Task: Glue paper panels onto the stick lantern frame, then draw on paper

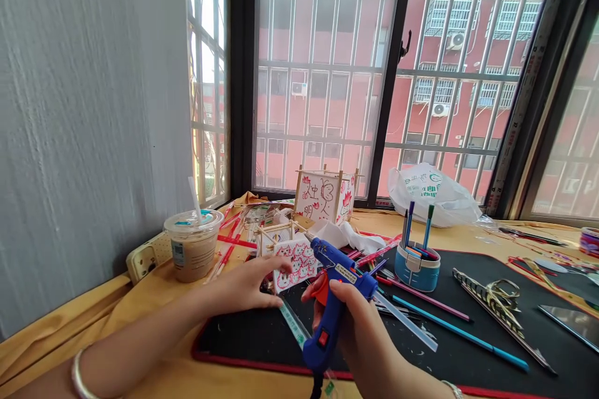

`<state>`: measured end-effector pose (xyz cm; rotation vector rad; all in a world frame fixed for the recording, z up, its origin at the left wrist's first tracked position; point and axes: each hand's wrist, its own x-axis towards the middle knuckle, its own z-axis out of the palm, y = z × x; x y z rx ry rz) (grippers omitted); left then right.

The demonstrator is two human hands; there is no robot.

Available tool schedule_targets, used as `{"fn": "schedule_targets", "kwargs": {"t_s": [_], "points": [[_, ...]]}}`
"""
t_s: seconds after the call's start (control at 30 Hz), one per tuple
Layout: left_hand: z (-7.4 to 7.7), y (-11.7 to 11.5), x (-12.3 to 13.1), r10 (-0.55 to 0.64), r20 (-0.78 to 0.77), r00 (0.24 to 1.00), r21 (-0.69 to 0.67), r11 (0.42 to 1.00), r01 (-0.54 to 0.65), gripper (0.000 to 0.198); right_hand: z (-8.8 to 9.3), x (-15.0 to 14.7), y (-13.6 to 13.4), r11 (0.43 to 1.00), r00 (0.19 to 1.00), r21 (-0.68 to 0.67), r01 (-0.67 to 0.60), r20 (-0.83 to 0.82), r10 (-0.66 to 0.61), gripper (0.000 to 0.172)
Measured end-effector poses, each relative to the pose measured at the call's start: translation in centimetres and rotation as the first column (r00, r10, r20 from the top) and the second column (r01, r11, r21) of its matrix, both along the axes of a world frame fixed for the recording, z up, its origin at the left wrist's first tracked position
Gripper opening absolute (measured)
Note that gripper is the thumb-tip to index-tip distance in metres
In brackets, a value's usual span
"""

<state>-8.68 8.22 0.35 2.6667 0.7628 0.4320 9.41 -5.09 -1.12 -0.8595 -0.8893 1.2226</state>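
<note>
A small stick-framed paper lantern [296,264] with red cat-like drawings stands on the black mat, slightly tilted. My left hand [257,280] curls around its lower left corner, fingers on the panel and thumb below; the far side of the grip is hidden. In my right hand [358,318] is a blue hot glue gun [333,299], held by its handle with fingers around the orange trigger. Its nozzle points up and left, at the lantern's top right corner. A clear glue stick [407,321] sticks out of the gun's back. Beneath lies a green ruler [294,324].
An iced drink cup [189,255] with a straw and a phone [143,259] are at left. Behind stands a larger paper lantern [318,196]. A blue pen holder [416,271], loose pens [463,327], gold ribbon [503,302] and a plastic bag [430,193] lie rightward.
</note>
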Motion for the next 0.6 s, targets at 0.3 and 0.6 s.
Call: {"fn": "schedule_targets", "kwargs": {"t_s": [0.3, 0.6], "points": [[-0.3, 0.6, 0.5, 0.133, 0.357, 0.924, -0.169, 0.983, -0.077, 0.025, 1.3, -0.6, -0.9, 0.995, 0.988, 0.091, -0.036, 0.152, 0.022, 0.040], [0.9, -0.6, 1.4, 0.269, 0.635, 0.724, -0.506, 0.853, 0.127, 0.020, 0.9, -0.5, -1.2, 0.995, 0.927, -0.018, -0.099, 0.361, 0.099, 0.047]]}}
